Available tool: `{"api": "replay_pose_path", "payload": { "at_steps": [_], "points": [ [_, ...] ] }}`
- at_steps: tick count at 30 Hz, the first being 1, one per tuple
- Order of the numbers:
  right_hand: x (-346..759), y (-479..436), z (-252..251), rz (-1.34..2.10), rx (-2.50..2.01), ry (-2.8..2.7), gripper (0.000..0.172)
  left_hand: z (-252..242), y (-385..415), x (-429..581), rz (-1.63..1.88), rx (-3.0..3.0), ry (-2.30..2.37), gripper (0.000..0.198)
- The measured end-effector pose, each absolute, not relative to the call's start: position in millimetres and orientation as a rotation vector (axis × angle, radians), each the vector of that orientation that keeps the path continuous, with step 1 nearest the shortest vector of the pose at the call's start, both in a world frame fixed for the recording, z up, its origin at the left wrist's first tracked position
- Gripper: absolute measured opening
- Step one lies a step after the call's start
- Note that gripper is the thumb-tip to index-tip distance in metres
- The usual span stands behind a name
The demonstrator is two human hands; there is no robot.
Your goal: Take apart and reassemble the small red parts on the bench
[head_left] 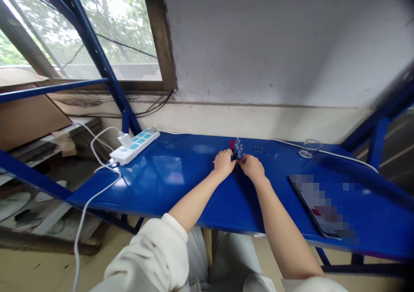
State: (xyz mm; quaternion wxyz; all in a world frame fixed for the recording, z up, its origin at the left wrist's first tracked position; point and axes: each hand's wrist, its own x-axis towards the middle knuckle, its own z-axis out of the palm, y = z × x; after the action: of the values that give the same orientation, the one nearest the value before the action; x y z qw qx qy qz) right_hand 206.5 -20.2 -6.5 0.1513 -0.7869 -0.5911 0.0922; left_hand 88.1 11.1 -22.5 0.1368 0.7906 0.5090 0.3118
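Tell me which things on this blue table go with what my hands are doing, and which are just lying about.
In hand, or likely part of it:
clear plastic pieces, between left hand and right hand
red piece, by the left hand
small bits, probably

Apparently lying about:
power strip
flat device
clear round container

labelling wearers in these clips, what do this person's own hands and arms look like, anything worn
The left hand and right hand wear no gloves, and no watch or bracelet shows. The loose, creased off-white fabric left sleeve ends in a smoother band; only part of the off-white fabric right sleeve shows.
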Motion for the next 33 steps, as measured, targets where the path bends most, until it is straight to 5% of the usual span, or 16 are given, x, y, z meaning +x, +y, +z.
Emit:
{"api": "replay_pose_path", "payload": {
  "at_steps": [4,17,33],
  "points": [
    [205.5,-20.5,-4.5,0.288,-2.293,-1.711,0.023,-16.1,-3.2,85.5,0.883,2.49,1.489,0.04],
    [206.0,-21.0,-7.8,0.24,-2.254,-1.805,0.019,-15.3,3.0,82.9,1.054,2.317,1.511,0.008],
    [175.8,-28.0,-8.2,0.357,-1.756,-2.177,0.012,-24.6,5.6,34.7,1.442,1.578,1.183,0.014]
  ]
}}
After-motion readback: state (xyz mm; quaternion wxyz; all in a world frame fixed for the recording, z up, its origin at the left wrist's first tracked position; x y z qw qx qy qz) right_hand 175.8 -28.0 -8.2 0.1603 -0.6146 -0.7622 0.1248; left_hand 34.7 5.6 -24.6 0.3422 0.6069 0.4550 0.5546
